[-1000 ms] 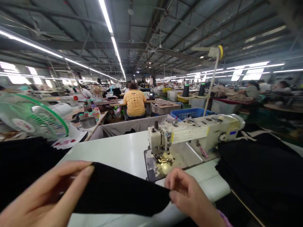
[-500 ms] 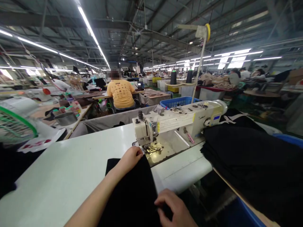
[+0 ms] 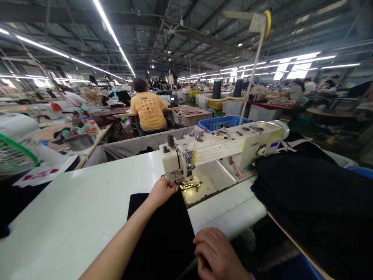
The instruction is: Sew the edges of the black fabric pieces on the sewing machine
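White table (image 3: 72, 210) carries sewing machine (image 3: 221, 149). Black fabric piece (image 3: 163, 233) lies flat on it, far edge at presser foot (image 3: 188, 183). Left hand (image 3: 161, 190) presses fabric there, fingers flat. Right hand (image 3: 217, 254) pinches near edge.

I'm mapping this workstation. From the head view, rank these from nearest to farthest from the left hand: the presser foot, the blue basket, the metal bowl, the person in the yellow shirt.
1. Presser foot, just right of the left hand.
2. Blue basket, behind the sewing machine, to the right.
3. Metal bowl, on the bench far left.
4. Person in the yellow shirt, seated farther back.
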A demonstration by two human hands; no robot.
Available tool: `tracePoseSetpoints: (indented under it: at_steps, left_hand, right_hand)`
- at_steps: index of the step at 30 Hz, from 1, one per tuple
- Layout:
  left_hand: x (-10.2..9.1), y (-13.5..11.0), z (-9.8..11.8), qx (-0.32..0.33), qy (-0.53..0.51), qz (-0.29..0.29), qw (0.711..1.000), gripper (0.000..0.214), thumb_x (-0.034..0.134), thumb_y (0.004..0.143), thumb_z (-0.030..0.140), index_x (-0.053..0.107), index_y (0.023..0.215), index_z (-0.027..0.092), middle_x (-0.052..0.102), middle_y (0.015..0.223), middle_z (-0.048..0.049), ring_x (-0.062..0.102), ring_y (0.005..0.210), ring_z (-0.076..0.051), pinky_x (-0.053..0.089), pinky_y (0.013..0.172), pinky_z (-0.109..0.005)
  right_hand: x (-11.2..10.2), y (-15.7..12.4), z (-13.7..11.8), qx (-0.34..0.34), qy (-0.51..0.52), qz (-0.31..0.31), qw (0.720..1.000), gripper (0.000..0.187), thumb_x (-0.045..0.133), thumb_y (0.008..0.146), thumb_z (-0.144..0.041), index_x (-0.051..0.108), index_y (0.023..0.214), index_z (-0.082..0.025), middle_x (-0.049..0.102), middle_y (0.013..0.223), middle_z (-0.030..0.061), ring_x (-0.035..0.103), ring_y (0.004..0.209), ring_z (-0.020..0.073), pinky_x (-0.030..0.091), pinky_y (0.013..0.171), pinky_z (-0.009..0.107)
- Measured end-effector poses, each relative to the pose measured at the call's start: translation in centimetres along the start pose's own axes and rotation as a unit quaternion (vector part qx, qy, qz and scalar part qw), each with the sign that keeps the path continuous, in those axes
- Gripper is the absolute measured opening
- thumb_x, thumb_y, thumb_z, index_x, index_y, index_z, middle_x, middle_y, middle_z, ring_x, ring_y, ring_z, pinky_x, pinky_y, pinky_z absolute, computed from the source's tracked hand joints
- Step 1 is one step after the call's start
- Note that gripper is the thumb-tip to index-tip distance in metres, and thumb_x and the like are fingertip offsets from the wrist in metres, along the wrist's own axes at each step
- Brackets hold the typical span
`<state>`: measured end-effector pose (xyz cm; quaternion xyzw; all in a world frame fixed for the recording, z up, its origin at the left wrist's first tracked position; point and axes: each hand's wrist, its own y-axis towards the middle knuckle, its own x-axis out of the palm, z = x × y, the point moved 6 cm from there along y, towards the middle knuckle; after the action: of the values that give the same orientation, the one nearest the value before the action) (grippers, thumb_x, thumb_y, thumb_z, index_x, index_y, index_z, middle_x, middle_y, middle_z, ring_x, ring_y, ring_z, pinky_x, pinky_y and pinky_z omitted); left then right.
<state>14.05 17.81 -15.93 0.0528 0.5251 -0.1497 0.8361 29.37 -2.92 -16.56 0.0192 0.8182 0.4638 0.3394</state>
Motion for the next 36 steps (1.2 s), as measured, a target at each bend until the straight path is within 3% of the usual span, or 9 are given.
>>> tracePoseSetpoints:
  at_steps: [6,11,13,16,19,22,26,36]
  left_hand:
    - [0.3,0.6,-0.8,0.02,-0.007,-0.001,1.0,0.031,0.066,0.089,0.03,0.056,0.064,0.015,0.053,0.059,0.0061,0.055,0.059,-0.012,0.048,0.062,-0.027]
    - [-0.5,-0.1,0.2,0.04,0.017,0.063,0.997,0.015,0.064,0.084,0.017,0.06,0.07,0.016,0.062,0.073,-0.0004,0.061,0.074,-0.018,0.049,0.073,-0.032]
    - [-1.0,-2.4,1.5,0.047,0.036,0.114,0.992,0.003,0.061,0.085,0.016,0.063,0.084,0.015,0.065,0.091,-0.0077,0.061,0.092,-0.025,0.048,0.087,-0.04]
    - [-0.3,-8.1,3.7,0.081,0.054,0.138,0.986,0.012,0.062,0.087,0.023,0.063,0.097,0.017,0.063,0.102,-0.0104,0.059,0.098,-0.028,0.048,0.089,-0.045]
    - [2.8,-14.3,5.7,0.242,0.068,0.066,0.966,0.012,0.065,0.085,0.023,0.064,0.097,0.024,0.068,0.101,-0.0036,0.063,0.094,-0.022,0.055,0.078,-0.033]
    - [4.4,-18.1,5.7,0.373,0.132,0.112,0.911,0.034,0.06,0.086,0.017,0.061,0.118,0.025,0.07,0.118,-0.0031,0.064,0.107,-0.022,0.057,0.086,-0.032]
    - [4.6,-17.7,4.4,0.396,0.168,0.132,0.893,0.042,0.057,0.087,0.02,0.057,0.129,0.023,0.068,0.127,-0.0052,0.065,0.112,-0.025,0.06,0.088,-0.036]
    - [2.5,-12.9,3.2,0.344,0.128,0.082,0.927,0.032,0.05,0.096,0.024,0.065,0.124,0.024,0.069,0.124,-0.0079,0.063,0.115,-0.026,0.057,0.096,-0.043]
  right_hand:
    - [0.2,0.0,0.4,-0.003,0.005,-0.013,1.0,0.029,0.045,0.061,-0.002,0.053,0.083,-0.02,0.065,0.083,0.0036,0.058,0.076,0.0169,0.048,0.068,0.028]
    - [0.5,-0.1,0.4,-0.011,0.004,-0.041,0.999,0.028,0.047,0.065,-0.002,0.055,0.086,-0.019,0.065,0.085,0.0049,0.058,0.081,0.0184,0.05,0.073,0.031]
    - [0.4,-0.1,0.3,-0.019,0.007,-0.053,0.998,0.027,0.047,0.066,-0.002,0.056,0.087,-0.018,0.065,0.086,0.0057,0.058,0.082,0.0189,0.05,0.074,0.031]
    - [0.2,0.0,0.1,-0.031,0.009,-0.078,0.996,0.027,0.049,0.066,-0.003,0.057,0.088,-0.018,0.065,0.089,0.0066,0.058,0.086,0.0197,0.051,0.077,0.032]
    - [0.2,0.0,0.1,-0.023,0.009,-0.105,0.994,0.027,0.051,0.069,-0.004,0.058,0.091,-0.018,0.065,0.093,0.0073,0.058,0.091,0.021,0.051,0.081,0.034]
    - [0.2,0.2,0.1,-0.004,0.013,-0.117,0.993,0.024,0.052,0.074,-0.006,0.059,0.094,-0.018,0.065,0.095,0.007,0.057,0.093,0.021,0.051,0.084,0.035]
    - [0.5,1.1,0.7,0.035,0.019,-0.131,0.991,0.022,0.052,0.079,-0.008,0.061,0.096,-0.018,0.066,0.098,0.0063,0.057,0.096,0.0213,0.049,0.09,0.038]
    - [2.3,4.6,3.9,0.071,-0.022,-0.173,0.982,0.011,0.061,0.082,-0.011,0.064,0.089,-0.019,0.066,0.099,0.0039,0.055,0.099,0.0196,0.045,0.093,0.036]
